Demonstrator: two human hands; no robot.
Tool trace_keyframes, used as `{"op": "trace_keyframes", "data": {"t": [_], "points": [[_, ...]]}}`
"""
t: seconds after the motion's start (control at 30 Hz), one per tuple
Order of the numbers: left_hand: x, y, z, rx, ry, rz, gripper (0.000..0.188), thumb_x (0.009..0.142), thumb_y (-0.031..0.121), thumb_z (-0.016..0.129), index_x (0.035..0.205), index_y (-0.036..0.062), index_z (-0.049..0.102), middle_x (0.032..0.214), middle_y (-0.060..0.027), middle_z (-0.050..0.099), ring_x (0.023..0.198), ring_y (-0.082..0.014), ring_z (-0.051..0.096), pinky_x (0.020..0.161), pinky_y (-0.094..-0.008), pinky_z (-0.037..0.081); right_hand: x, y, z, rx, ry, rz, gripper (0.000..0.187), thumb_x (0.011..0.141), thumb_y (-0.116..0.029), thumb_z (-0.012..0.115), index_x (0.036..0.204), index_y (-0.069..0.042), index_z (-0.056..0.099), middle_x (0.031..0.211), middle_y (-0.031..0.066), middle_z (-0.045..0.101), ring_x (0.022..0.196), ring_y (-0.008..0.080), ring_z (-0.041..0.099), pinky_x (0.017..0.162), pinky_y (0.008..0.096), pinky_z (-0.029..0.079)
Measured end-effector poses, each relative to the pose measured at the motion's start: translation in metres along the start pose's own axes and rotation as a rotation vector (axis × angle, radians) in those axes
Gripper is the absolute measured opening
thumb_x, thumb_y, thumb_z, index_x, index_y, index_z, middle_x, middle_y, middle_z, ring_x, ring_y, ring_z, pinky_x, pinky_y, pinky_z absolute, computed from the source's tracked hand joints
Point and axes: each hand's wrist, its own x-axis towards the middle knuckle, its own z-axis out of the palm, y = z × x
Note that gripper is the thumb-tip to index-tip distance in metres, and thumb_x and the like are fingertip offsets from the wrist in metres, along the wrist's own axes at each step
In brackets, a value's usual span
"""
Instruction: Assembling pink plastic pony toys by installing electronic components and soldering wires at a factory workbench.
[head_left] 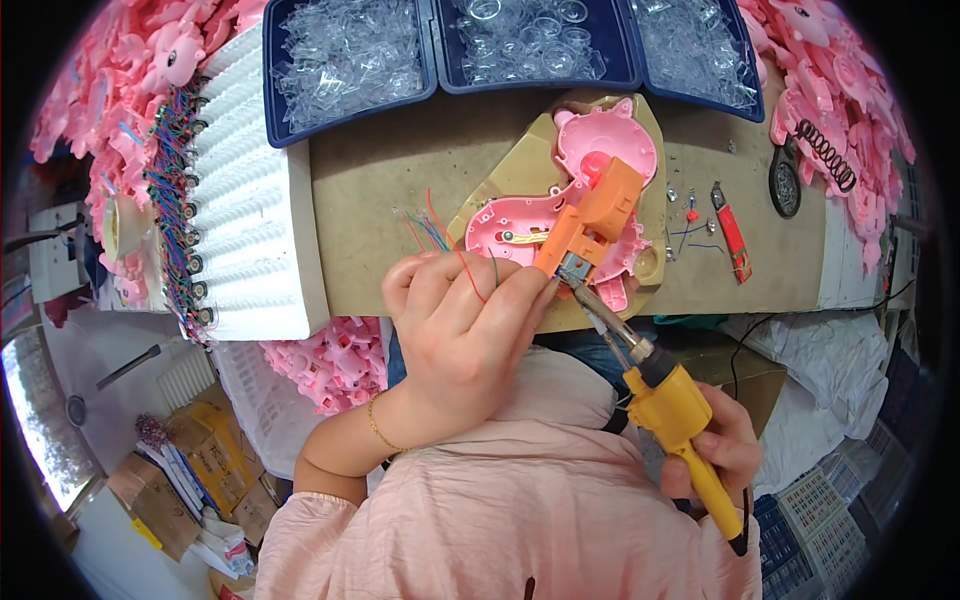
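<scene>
My left hand (455, 325) is closed on an orange plastic housing (608, 205), its thumb and fingers pinching the lower end. Thin red and green wires (440, 228) stick out around the same fingers. In my right hand (722, 445) is a yellow soldering iron (665, 405), gripped round the handle. Its metal tip meets the small contacts at the housing's near end; whether it touches them I cannot tell. Beneath the housing, a pink toy shell half (510, 215) lies open-side up in a tan holder (520, 165). A cream-coloured strip is inside the shell.
Blue bins (350, 60) of clear plastic parts line the back. A white foam tray (250, 200) with wired round parts stands left. To the right lie a red cutter knife (732, 232), small metal bits and a black oval dish (785, 180). Pink shells (840, 90) heap up both sides.
</scene>
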Motion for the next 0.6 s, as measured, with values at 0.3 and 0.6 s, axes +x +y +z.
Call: {"op": "trace_keyframes", "data": {"t": [0.3,0.6], "points": [[0.003,0.002,-0.004,0.053,-0.027,0.023,0.027,0.065,0.015,0.074,0.089,0.0125,0.062,0.076,0.0043,0.054,0.076,-0.0140,0.051,0.079,-0.0334,0.033,-0.011,-0.004,0.011,0.093,0.260,0.118,0.059,0.080,-0.021,0.062,0.126,0.006,0.040,0.108,0.0234,0.058,0.085,0.0245,0.063,0.071,0.0284,0.049],[0.006,-0.011,-0.050,-0.231,-0.197,-0.187,0.030,0.077,-0.002,0.060,0.106,0.0041,0.059,0.092,-0.0090,0.059,0.082,-0.0243,0.054,0.073,-0.0341,0.042,-0.018,0.010,0.010,-0.090,0.376,-0.025,0.061,0.086,-0.041,0.058,0.127,-0.005,0.031,0.118,0.0298,0.048,0.103,0.0334,0.056,0.086,0.0388,0.048]]}}
